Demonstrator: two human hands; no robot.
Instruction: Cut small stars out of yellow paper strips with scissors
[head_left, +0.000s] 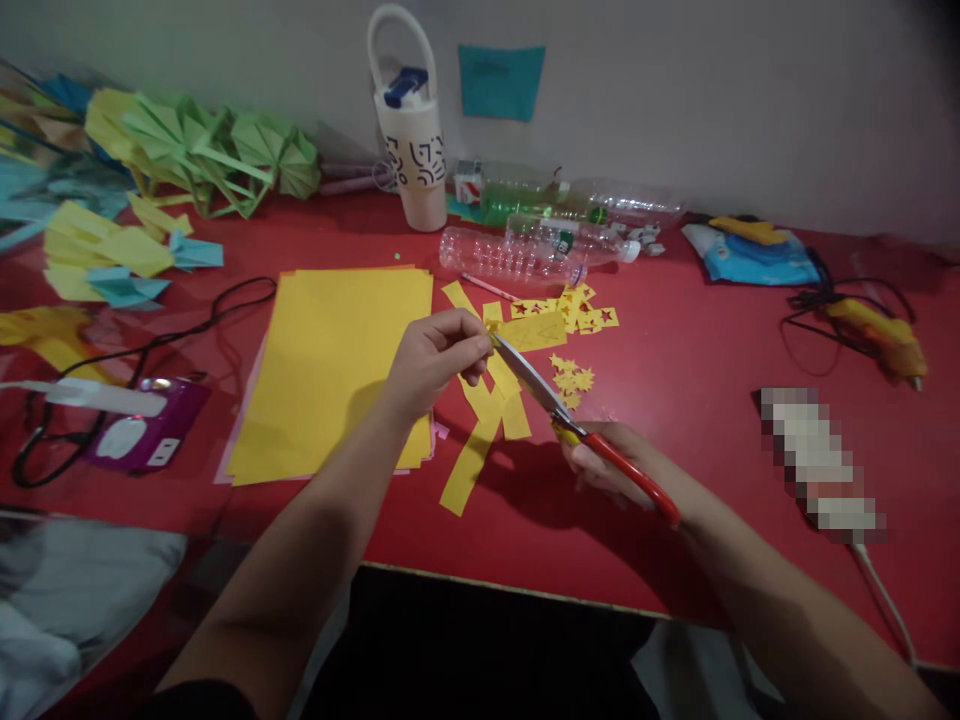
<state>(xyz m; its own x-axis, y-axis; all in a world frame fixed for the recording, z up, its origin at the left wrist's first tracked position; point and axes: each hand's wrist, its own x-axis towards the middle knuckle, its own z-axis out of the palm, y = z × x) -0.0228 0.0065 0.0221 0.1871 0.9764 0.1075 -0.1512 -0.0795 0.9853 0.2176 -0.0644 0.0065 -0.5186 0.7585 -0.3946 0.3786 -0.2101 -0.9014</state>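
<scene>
Between the thumb and fingers of my left hand (442, 355) a small piece of yellow paper (492, 328) is pinched. My right hand (611, 458) grips scissors (536, 385) with red handles, and their blade tips meet the small piece at my left fingertips. Yellow paper strips (472, 465) lie beneath and around my left hand. One strip (536, 331) carries faint drawn lines. Beyond the scissors rests a little pile of cut yellow stars (572, 380). Farther back are yellow scraps (577, 308) with star-shaped holes.
A stack of yellow sheets (337, 370) lies left on the red table (405, 540). Plastic bottles (517, 255) and a white tumbler (412, 160) are at the back. Folded paper shapes (195, 150) and a purple power strip (142, 430) sit left; a yellow glue gun (877, 335) lies right.
</scene>
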